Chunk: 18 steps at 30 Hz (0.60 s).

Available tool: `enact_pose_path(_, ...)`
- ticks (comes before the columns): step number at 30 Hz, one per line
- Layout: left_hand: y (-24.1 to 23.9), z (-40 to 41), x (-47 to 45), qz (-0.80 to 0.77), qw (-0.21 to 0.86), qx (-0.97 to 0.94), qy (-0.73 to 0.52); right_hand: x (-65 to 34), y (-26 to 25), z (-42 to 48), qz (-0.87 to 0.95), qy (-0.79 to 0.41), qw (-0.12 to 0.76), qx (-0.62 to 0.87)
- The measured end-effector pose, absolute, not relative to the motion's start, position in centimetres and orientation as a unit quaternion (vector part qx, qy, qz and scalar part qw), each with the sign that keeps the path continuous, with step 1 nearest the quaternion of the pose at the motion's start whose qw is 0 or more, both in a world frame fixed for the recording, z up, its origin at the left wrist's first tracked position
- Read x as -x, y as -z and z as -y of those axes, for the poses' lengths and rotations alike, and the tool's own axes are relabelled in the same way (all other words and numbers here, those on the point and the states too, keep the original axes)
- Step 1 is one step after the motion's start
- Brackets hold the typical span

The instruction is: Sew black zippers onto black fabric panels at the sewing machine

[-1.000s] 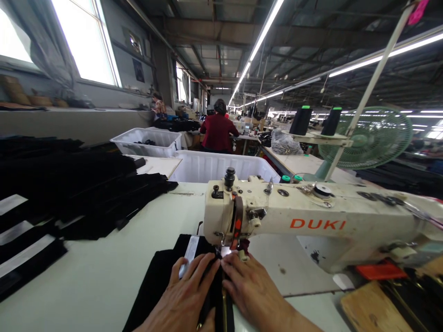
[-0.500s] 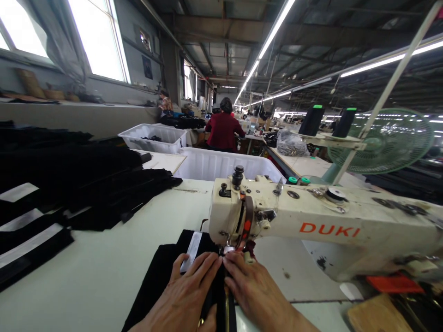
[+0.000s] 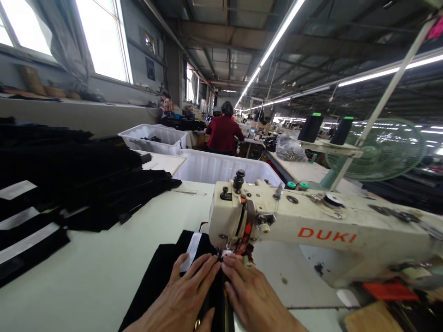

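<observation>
The left hand [image 3: 183, 290] is lying palm-down, outer finger spreading from the rest, on black fabric [image 3: 154, 272] that's reaching out beneath it; a white strip [image 3: 191, 250] is showing beside that finger. Fingertips nearly meeting it, the right hand [image 3: 251, 288] is keeping its fingers close together; whether it's pinching, I can't tell! Right ahead of both, the sewing machine [image 3: 277, 221] is standing; off left, dark pieces [image 3: 86, 180] are lying stacked.

left window [image 3: 104, 37] blown out, tube lights [image 3: 278, 37] glaring, ceiling [image 3: 328, 27] dim; black cloth [image 3: 152, 272] lacks detail, edges stretched, background soft.
</observation>
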<state>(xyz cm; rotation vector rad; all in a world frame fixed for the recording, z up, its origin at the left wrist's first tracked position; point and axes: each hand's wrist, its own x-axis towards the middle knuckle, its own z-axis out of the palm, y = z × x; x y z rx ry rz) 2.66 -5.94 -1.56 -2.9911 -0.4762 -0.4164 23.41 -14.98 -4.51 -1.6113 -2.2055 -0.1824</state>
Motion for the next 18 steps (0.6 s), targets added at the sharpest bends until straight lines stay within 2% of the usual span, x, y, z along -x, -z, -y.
enact_pose_path(6, 2.4, 7.0, -1.2, 0.14, 0.062, 0.978, 0.145, -22.9, 3.0, 15.5, 0.777, 0.019, 0.211, 0.593)
enact_pose_path(12, 4.6, 12.6, 2.3, 0.053, 0.142, 0.961, 0.233, -20.4, 3.1, 22.2, 0.723, -0.025, 0.257, 0.64)
enact_pose_path(15, 4.6, 13.8, 3.3, 0.063, 0.053, 0.969, 0.233, -18.3, 4.7, 25.8, 0.76, -0.019, 0.235, 0.606)
enact_pose_path(18, 2.5, 13.6, 4.2, 0.172, -0.165, 0.944, 0.229, -16.6, 5.8, 27.3, 0.784, 0.019, 0.232, 0.575)
